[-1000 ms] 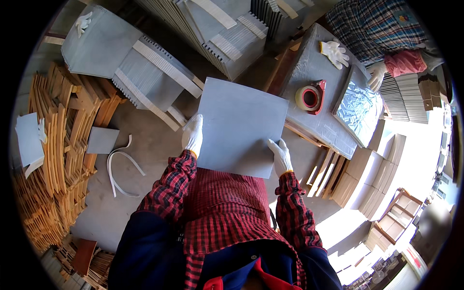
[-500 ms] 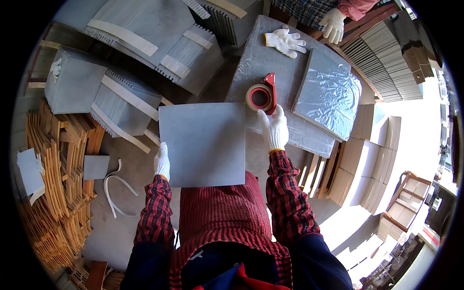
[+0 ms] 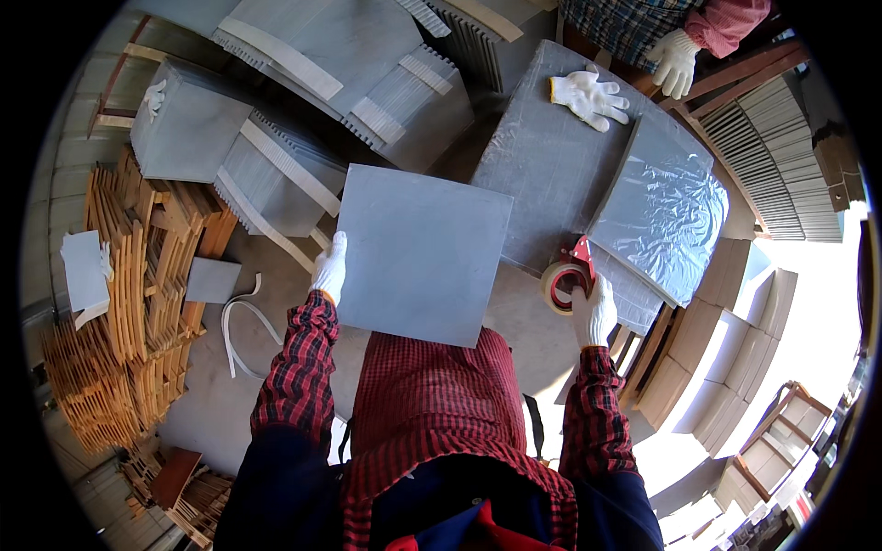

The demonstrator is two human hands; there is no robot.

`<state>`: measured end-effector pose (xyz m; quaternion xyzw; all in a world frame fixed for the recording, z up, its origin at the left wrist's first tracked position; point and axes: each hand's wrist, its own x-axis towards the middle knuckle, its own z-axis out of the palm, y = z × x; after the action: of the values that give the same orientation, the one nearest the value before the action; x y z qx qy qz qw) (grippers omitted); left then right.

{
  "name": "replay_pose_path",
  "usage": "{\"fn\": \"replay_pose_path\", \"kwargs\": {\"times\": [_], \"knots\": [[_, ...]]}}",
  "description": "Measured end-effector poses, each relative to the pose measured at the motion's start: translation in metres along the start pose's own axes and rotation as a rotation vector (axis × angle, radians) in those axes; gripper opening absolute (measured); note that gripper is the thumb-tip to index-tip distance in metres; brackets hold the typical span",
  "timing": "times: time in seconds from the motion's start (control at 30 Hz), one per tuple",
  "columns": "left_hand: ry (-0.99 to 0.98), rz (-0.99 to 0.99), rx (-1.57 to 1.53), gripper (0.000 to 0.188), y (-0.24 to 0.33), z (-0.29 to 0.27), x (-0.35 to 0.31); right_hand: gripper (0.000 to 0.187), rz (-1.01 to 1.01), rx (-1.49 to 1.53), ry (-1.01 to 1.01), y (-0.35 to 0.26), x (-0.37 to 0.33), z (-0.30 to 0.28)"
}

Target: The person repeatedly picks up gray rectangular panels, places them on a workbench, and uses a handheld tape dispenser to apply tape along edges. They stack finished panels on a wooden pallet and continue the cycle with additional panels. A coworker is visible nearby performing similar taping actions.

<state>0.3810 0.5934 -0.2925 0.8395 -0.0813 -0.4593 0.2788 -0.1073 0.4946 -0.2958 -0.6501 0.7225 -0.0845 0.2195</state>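
Note:
My left hand (image 3: 329, 268), in a white knit glove, grips the left edge of a flat square grey panel (image 3: 427, 253). The panel is held up in front of my checked apron, slightly tilted. In my gloved right hand (image 3: 595, 310) is a red tape dispenser (image 3: 579, 262) with a roll of tape (image 3: 554, 288) on it, held at the near edge of the grey-topped table (image 3: 524, 138). Part of my right fingers is hidden by the dispenser.
A loose white glove (image 3: 590, 97) and a film-wrapped grey stack (image 3: 657, 211) lie on the table. A co-worker's gloved hand (image 3: 675, 64) is at the far side. Strapped grey stacks (image 3: 193, 119) and wooden slats (image 3: 138, 266) stand left; cartons (image 3: 707, 340) stand right.
My right hand has taken the tape dispenser off the tabletop and drawn it right and toward me. The grey panel has turned slightly clockwise in my left hand. The view has shifted.

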Motion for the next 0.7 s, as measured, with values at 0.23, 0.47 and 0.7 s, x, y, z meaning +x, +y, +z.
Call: {"fn": "replay_pose_path", "kwargs": {"times": [0.23, 0.47, 0.7], "knots": [[-0.013, 0.072, 0.021, 0.074, 0.053, 0.074, 0.03, 0.038, -0.005, -0.046, -0.07, -0.012, 0.006, -0.032], [-0.242, -0.036, 0.147, 0.082, 0.106, 0.104, 0.045, 0.063, 0.047, 0.065, -0.014, -0.055, 0.058, -0.087], [-0.459, -0.035, 0.009, 0.081, 0.126, 0.093, 0.044, 0.098, -0.11, -0.022, 0.237, -0.146, 0.299, -0.01]]}}
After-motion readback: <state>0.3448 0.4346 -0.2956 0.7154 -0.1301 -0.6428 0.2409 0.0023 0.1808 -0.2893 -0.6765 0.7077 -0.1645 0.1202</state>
